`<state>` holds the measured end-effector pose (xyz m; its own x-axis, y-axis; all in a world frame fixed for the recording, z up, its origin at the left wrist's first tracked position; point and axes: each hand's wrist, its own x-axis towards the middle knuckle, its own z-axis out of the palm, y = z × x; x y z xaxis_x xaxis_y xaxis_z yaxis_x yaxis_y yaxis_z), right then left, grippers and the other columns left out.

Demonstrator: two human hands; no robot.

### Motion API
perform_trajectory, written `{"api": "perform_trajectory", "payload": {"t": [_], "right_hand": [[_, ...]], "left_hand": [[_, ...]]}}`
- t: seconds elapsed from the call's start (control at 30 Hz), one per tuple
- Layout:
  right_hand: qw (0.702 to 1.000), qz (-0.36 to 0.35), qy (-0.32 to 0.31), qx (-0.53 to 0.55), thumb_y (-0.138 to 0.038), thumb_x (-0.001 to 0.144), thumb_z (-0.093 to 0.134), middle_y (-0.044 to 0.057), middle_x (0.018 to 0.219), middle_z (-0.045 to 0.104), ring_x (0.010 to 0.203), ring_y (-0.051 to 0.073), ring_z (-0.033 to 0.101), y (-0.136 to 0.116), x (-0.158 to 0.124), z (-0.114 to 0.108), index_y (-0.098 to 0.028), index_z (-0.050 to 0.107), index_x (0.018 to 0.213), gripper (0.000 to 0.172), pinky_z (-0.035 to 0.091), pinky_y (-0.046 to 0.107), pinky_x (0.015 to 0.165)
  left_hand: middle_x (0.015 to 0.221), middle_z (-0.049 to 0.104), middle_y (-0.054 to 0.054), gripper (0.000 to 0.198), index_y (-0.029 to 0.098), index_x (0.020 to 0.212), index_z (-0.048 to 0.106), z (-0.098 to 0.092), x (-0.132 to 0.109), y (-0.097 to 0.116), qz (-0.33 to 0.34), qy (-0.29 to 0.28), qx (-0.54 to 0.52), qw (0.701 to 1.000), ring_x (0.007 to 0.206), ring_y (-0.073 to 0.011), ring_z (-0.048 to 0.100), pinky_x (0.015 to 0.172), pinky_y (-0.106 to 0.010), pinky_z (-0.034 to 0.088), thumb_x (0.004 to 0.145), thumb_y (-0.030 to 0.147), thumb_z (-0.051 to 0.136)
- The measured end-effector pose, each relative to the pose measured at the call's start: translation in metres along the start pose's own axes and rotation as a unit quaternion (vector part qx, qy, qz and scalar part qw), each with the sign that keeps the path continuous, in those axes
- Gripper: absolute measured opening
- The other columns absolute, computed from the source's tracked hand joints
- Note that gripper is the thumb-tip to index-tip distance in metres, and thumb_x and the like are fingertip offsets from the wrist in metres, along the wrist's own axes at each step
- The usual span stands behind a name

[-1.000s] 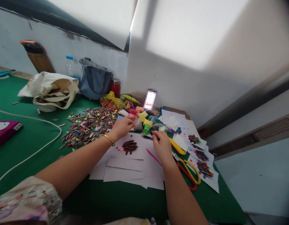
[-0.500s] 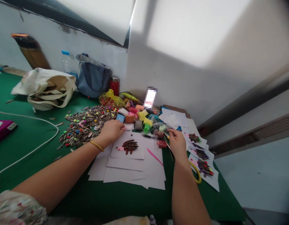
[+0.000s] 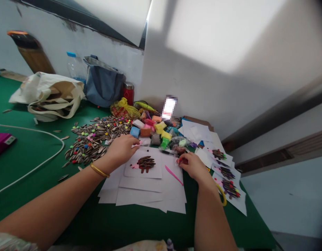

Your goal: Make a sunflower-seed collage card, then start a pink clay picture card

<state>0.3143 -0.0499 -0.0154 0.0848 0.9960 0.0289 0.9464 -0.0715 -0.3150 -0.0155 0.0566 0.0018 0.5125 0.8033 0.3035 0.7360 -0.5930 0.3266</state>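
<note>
My left hand (image 3: 122, 149) is at the upper left edge of the papers, its fingertips closed at a small clear packet of pink clay (image 3: 144, 142). My right hand (image 3: 194, 166) reaches in from the right, thumb and fingers closed on a packet of red clay (image 3: 182, 161). Between the hands lies a white card (image 3: 155, 173) bearing a hedgehog picture (image 3: 146, 163) with a pink face, brown feet and sunflower-seed spines. Under it are several white sheets (image 3: 140, 198). A pink clay knife (image 3: 173, 175) lies right of the card, and a black pen (image 3: 166, 152) lies behind it.
Sunflower seeds with coloured balls (image 3: 95, 136) spread to the left. Several clay packets (image 3: 161, 127) are heaped behind the papers, before a lit phone (image 3: 169, 107). Hedgehog cards (image 3: 230, 188) and yellow-handled scissors (image 3: 222, 195) lie right. Bags (image 3: 103, 83) stand at the back.
My right hand has moved left and toward me from the sticks, and now grips the red clay packet. My left hand stays near the same spot, its fingers slightly shifted.
</note>
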Motion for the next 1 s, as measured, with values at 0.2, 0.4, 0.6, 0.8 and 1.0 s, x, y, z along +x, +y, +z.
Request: {"api": "perform_trajectory", "payload": {"t": [0.2,0.4,0.6,0.8,1.0], "right_hand": [[1.0,0.001,-0.002,0.022,-0.025,0.079,0.067,0.003,0.087,0.059,0.079,0.018,0.057,-0.015,-0.001,-0.005,-0.022,0.072,0.085,0.008,0.041,0.027,0.068],[0.999,-0.025,-0.012,0.02,-0.032,0.082,0.064,0.004,0.089,0.064,0.087,0.021,0.059,-0.022,-0.003,-0.007,-0.024,0.074,0.088,0.014,0.043,0.029,0.071],[0.995,0.006,0.071,0.07,-0.042,0.088,0.058,0.006,0.095,0.066,0.089,0.023,0.061,-0.024,-0.002,-0.009,-0.023,0.072,0.093,0.024,0.045,0.033,0.077],[0.983,0.015,0.165,0.073,-0.029,0.09,0.052,0.006,0.093,0.067,0.092,0.023,0.059,-0.02,0.006,-0.001,-0.021,0.07,0.088,0.02,0.045,0.035,0.084],[0.986,-0.022,0.163,0.012,-0.02,0.09,0.05,0.008,0.105,0.067,0.1,0.025,0.056,-0.039,0.014,0.008,-0.022,0.073,0.102,0.027,0.043,0.038,0.089]], "left_hand": [[0.097,0.072,-0.006,0.025,0.023,0.094,0.075,0.011,-0.005,-0.006,-0.013,-0.026,-0.018,0.999,0.092,-0.0254,0.065,0.084,-0.036,0.048,0.086,0.034,0.054],[0.094,0.072,-0.006,0.025,0.023,0.092,0.075,0.012,-0.005,-0.009,0.006,-0.04,-0.026,0.999,0.089,-0.024,0.064,0.08,-0.034,0.048,0.087,0.033,0.052],[0.093,0.072,-0.007,0.026,0.023,0.094,0.074,0.019,-0.008,-0.007,0.039,-0.049,-0.025,0.998,0.089,-0.0244,0.064,0.081,-0.036,0.047,0.091,0.034,0.05],[0.099,0.074,-0.008,0.026,0.024,0.101,0.073,0.02,-0.009,-0.001,0.069,-0.076,-0.023,0.994,0.096,-0.0261,0.065,0.086,-0.037,0.046,0.092,0.034,0.051],[0.09,0.073,-0.007,0.024,0.025,0.09,0.073,0.012,-0.01,0.006,0.066,-0.077,-0.045,0.994,0.09,-0.0243,0.065,0.083,-0.035,0.047,0.091,0.035,0.051]]}}
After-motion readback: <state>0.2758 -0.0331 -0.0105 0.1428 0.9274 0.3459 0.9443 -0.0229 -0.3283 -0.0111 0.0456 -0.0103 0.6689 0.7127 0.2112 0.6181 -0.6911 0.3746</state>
